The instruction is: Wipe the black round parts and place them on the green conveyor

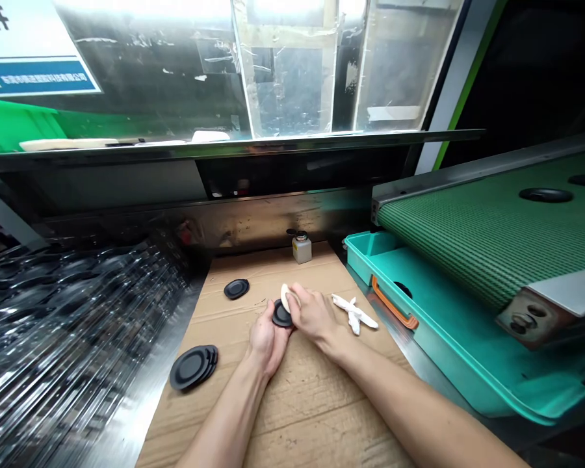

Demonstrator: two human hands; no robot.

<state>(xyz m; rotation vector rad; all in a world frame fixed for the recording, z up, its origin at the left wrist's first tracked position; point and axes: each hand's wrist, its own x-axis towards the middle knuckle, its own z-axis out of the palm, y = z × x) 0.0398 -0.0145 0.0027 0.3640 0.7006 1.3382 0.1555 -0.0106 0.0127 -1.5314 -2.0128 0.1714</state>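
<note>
Over cardboard (316, 406), my left grip (268, 341) cradles a likely light disc (281, 317), best rim-held; my right grip (316, 315) pinches a pad (285, 296), twelve o'clock.

A round, matte black disc with a raised rim and a slightly sunken middle (281, 316) lies face up in the left hand (268, 341), its right side partly covered. A slim, cream-white pad with a curved outer edge (285, 298) stands on edge in the right hand (312, 315), at the disc's far right rim; its material is unclear.
</note>
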